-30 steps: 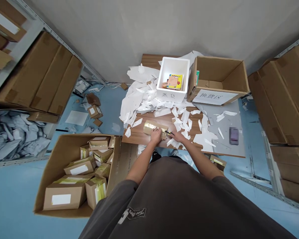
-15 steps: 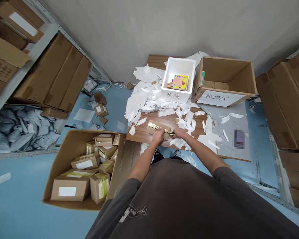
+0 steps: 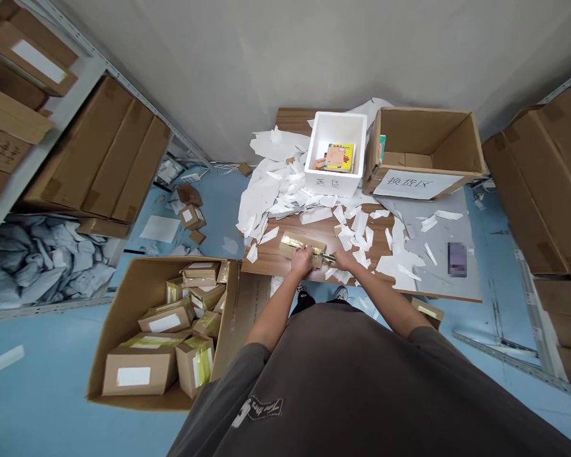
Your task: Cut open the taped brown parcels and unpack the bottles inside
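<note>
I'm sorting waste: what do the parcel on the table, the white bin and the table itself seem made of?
Parcel: cardboard, judging by its matt brown faces; its tape looks like glossy plastic, catching the light.
White bin: probably foam, with thick, matt walls, though hard plastic is possible.
Table: brown wood grain, slight sheen; either wood or laminate.

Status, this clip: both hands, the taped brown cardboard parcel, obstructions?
Left hand on parcel. Right hand gripping slim black-and-yellow tool at parcel's right end. Torn white paper scraps close by.
</note>
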`<act>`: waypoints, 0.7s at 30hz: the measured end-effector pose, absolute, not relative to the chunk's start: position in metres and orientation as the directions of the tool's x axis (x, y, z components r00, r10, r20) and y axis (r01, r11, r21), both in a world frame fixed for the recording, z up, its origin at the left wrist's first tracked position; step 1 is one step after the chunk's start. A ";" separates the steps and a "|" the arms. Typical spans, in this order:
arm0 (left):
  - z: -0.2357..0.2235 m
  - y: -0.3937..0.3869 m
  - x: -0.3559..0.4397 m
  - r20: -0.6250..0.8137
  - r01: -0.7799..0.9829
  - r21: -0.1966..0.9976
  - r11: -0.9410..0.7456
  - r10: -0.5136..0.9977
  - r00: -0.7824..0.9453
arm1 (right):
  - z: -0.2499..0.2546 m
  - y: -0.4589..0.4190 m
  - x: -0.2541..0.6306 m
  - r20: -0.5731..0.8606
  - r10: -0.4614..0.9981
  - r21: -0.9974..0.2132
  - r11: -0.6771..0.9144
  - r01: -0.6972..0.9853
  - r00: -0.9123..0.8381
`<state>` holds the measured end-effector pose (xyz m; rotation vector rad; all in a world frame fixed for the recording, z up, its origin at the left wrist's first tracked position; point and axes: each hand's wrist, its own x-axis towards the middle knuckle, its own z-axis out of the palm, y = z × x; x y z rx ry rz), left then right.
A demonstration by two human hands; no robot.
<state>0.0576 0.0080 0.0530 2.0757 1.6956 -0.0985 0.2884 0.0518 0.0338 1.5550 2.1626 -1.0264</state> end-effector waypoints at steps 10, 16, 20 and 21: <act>0.054 0.012 0.054 -0.347 0.953 0.257 -0.162 0.905 0.248 | 0.026 0.019 0.279 -0.607 0.736 -0.473 -0.032 0.880 -0.299; 0.063 0.016 0.043 -0.352 0.928 0.345 -0.139 0.898 0.265 | 0.022 -0.021 0.288 -0.632 0.751 -0.410 -0.117 0.905 -0.189; 0.062 0.033 0.035 -0.352 0.948 0.283 -0.142 0.904 0.241 | 0.025 -0.027 0.298 -0.631 0.768 -0.441 -0.233 0.867 -0.115; 0.059 0.038 0.034 -0.360 0.956 0.254 -0.148 0.903 0.235 | 0.026 -0.027 0.299 -0.629 0.768 -0.464 -0.245 0.851 -0.122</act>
